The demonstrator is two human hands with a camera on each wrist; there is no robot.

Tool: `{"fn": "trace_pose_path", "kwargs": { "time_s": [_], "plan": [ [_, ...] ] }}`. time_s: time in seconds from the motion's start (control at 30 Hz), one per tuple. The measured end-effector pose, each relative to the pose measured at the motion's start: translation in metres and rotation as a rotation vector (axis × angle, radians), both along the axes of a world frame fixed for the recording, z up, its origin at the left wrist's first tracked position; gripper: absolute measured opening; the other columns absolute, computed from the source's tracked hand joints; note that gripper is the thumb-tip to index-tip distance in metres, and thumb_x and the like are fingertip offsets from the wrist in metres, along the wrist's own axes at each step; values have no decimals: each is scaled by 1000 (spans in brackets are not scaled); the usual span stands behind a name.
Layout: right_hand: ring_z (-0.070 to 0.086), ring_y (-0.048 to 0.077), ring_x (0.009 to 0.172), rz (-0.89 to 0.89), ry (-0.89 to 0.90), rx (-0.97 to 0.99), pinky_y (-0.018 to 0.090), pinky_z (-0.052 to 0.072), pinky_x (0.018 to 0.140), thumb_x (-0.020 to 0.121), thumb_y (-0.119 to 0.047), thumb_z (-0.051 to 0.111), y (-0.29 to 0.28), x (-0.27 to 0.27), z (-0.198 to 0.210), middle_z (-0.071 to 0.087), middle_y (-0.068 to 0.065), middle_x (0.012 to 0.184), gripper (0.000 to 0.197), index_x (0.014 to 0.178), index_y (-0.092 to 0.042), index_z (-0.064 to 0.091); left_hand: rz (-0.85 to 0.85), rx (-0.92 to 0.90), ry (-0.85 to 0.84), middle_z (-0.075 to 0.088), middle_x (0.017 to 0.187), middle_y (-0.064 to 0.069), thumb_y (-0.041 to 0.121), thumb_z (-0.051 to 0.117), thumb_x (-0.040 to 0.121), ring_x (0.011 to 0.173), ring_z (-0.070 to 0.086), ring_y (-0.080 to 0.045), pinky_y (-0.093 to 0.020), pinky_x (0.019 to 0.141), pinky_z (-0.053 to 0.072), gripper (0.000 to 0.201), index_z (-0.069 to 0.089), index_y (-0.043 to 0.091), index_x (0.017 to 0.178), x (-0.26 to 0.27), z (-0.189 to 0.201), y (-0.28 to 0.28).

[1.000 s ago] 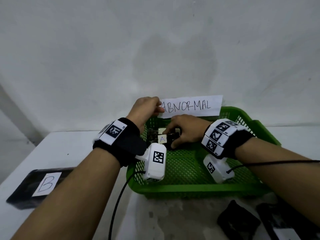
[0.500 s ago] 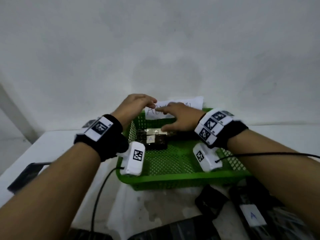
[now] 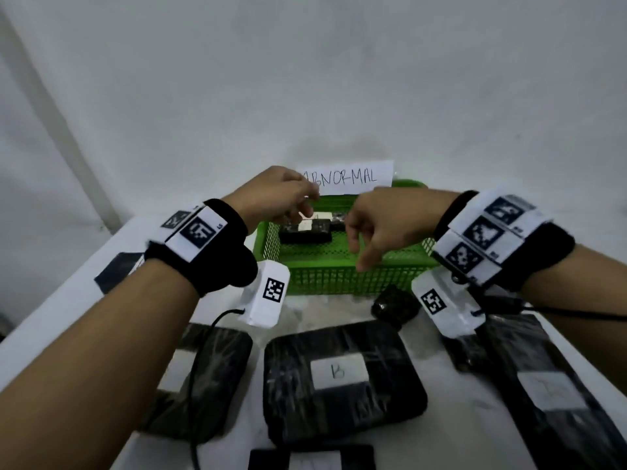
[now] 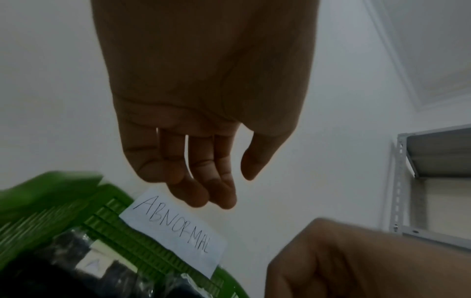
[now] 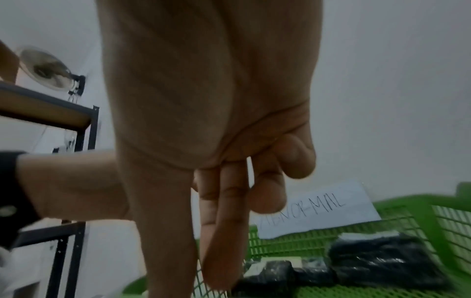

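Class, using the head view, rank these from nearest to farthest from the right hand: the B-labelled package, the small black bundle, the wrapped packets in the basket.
1. Wrapped packets, inside the green basket, just left of the right hand.
2. Small black bundle, on the table before the basket's front wall.
3. B-labelled package, mid-table, closer to the person.

Green plastic mesh basket (image 3: pixel 339 276), paper label (image 3: pixel 349 178), glossy film-wrapped black packs (image 3: pixel 339 378).

The 2 forearms reach forward; left hand (image 3: pixel 276 198) and right hand (image 3: pixel 383 225) hang close together, palms down, fingers (image 3: pixel 368 256) loosely curled and empty.
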State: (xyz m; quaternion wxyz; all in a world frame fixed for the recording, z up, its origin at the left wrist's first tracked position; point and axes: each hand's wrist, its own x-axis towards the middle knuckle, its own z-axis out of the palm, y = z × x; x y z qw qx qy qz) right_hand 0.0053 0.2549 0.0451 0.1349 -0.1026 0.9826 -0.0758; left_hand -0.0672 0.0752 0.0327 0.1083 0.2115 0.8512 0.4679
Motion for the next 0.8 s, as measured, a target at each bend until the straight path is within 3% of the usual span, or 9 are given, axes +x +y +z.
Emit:
{"fn": "trace_pose_path", "kwargs": {
  "time_s": [0.17, 0.27, 0.37, 0.43, 0.5, 0.6, 0.7, 0.8],
  "plan": [
    [65, 4, 51, -179, 143, -99, 30, 57, 65, 75, -28, 88, 5, 17, -39, 75, -10, 70, 15, 73, -21, 75, -33, 19, -38, 66, 69, 2, 30, 51, 100, 58, 55, -12, -21, 50, 37, 26, 69, 11, 96, 37, -21, -9],
    [68, 7, 71, -236, 292, -161, 31, 57, 75, 78, -30, 86, 4, 26, -52, 71, -14, 73, 12, 77, -24, 75, -63, 24, -47, 68, 68, 4, 32, 50, 101, 56, 56, -9, -18, 49, 37, 29, 70, 14, 92, 58, -32, -1],
    [69, 9, 87, -234, 318, -168, 34, 57, 84, 80, -31, 83, 7, 37, -61, 70, -16, 81, 9, 84, -31, 75, -119, 14, -68, 69, 71, 3, 32, 48, 102, 60, 57, -11, -18, 48, 38, 29, 70, 14, 92, 75, -41, 12],
    [69, 12, 96, -242, 270, -107, 36, 57, 91, 80, -26, 82, 13, 49, -65, 73, -12, 99, 22, 101, -32, 76, -142, 2, -81, 70, 75, 1, 31, 47, 103, 62, 58, -12, -19, 49, 39, 30, 70, 14, 94, 84, -45, 20],
    [65, 16, 110, -236, 120, -14, 33, 52, 97, 79, -19, 82, 22, 61, -72, 70, -8, 118, 49, 125, -31, 69, -156, 4, -105, 70, 77, 0, 31, 47, 103, 63, 57, -13, -19, 50, 39, 29, 69, 13, 97, 91, -51, 27],
    [60, 21, 119, -197, -13, 39, 33, 48, 97, 73, -11, 81, 32, 76, -95, 63, -6, 130, 79, 143, -38, 54, -168, 9, -148, 69, 75, 0, 31, 48, 103, 60, 56, -12, -21, 52, 40, 28, 68, 13, 96, 95, -59, 35],
    [59, 25, 116, -194, 105, 65, 43, 51, 95, 80, -17, 74, 37, 85, -109, 55, -3, 125, 65, 139, -35, 55, -174, 59, -161, 68, 76, -1, 28, 50, 102, 58, 56, -11, -21, 53, 43, 25, 67, 11, 97, 99, -66, 41],
    [61, 21, 112, -221, 232, 14, 38, 52, 91, 82, -27, 77, 41, 93, -102, 61, -7, 119, 48, 127, -34, 63, -177, 256, -144, 66, 79, -4, 19, 54, 100, 62, 57, -13, -22, 57, 47, 17, 66, 7, 98, 102, -68, 41]
  ]
}}
